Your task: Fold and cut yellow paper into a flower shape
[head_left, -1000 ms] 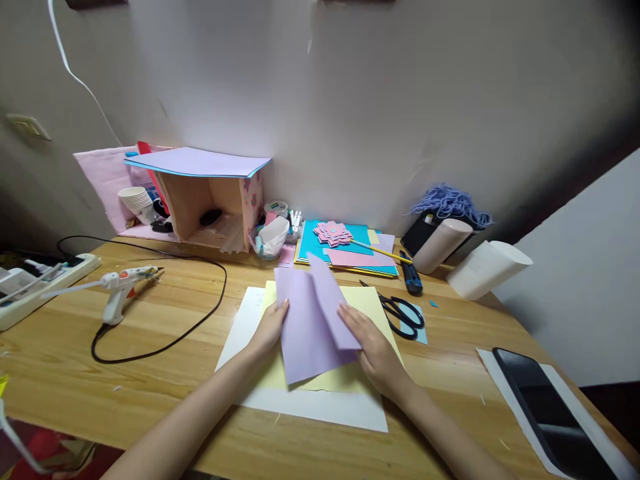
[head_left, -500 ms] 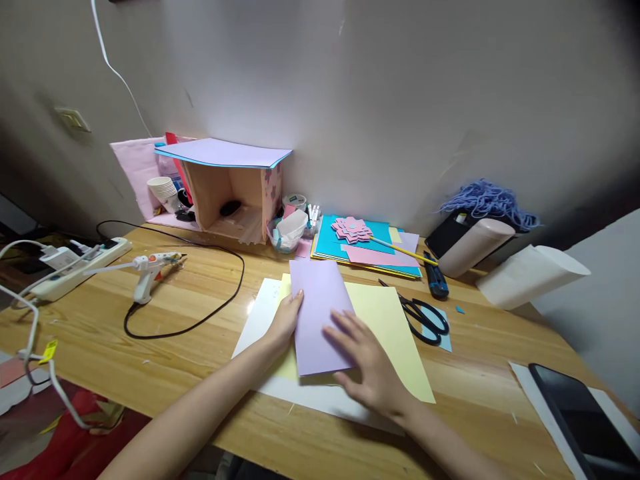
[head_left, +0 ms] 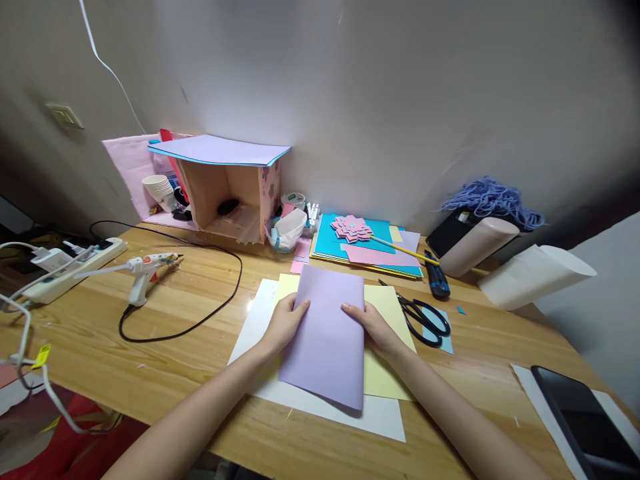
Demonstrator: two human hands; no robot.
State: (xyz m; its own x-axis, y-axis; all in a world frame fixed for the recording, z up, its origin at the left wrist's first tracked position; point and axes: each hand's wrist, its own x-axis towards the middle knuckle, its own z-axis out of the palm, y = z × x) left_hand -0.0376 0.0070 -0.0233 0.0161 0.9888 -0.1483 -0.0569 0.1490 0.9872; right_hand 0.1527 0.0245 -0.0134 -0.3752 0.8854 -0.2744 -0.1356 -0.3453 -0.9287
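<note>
The left hand (head_left: 287, 323) and right hand (head_left: 376, 328) gripped opposite sides of the folded purple paper (head_left: 327, 337), thumbs on top, above the yellow sheet (head_left: 387, 353) and white sheet (head_left: 345, 407). Just right of those sheets lay black-handled scissors (head_left: 425, 321). Farther back, a pink paper flower (head_left: 351, 229) rested on the blue paper stack (head_left: 327, 235), and the open box (head_left: 220, 200) stood near the wall.

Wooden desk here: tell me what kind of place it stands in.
Probably a home craft corner: a glue gun, black-handled scissors and a pink paper flower share the desk with stacked coloured paper.
</note>
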